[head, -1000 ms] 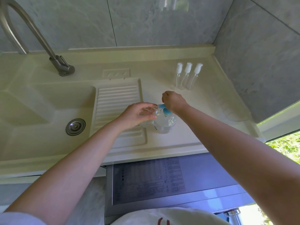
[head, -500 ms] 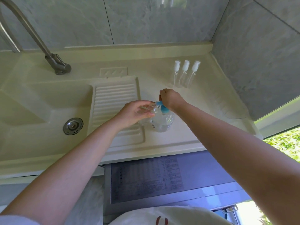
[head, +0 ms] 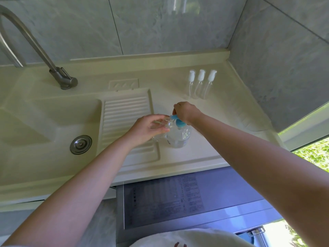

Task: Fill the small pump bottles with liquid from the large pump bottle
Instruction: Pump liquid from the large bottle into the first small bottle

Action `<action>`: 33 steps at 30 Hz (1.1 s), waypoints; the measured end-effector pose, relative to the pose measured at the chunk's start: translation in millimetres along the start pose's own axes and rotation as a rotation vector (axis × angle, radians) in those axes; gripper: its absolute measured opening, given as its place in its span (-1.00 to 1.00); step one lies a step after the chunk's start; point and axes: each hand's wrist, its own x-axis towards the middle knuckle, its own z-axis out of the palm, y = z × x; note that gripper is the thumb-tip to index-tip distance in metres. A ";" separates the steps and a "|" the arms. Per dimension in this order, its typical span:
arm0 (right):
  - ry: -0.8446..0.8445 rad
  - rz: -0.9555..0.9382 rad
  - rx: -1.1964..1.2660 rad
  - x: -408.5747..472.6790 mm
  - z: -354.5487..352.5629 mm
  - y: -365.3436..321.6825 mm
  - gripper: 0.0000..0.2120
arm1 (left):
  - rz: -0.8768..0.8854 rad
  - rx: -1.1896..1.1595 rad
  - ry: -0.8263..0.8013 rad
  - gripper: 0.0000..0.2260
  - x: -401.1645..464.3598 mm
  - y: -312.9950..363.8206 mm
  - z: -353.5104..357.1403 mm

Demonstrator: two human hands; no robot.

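Tiled corner, cream counter (head: 204, 157). Our left hand (head: 147, 129) holds a small bottle (head: 166, 123) under the blue pump (head: 175, 120) of the big bottle (head: 179, 137); right hand (head: 187, 112) curled on top. Press slow, mouth under spout.

arms: bare | garment (head: 188, 237): white, small red mark (head: 179, 244)
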 end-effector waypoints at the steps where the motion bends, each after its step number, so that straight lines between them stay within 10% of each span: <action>1: 0.019 0.010 0.009 -0.9 -0.1 -0.5 -0.76 | 0.000 -0.005 -0.001 -0.65 0.0 0.1 0.2; 33: 0.028 0.150 0.326 -7.7 -1.3 -6.5 -0.73 | 0.004 0.062 0.005 -0.63 3.0 -5.6 -0.8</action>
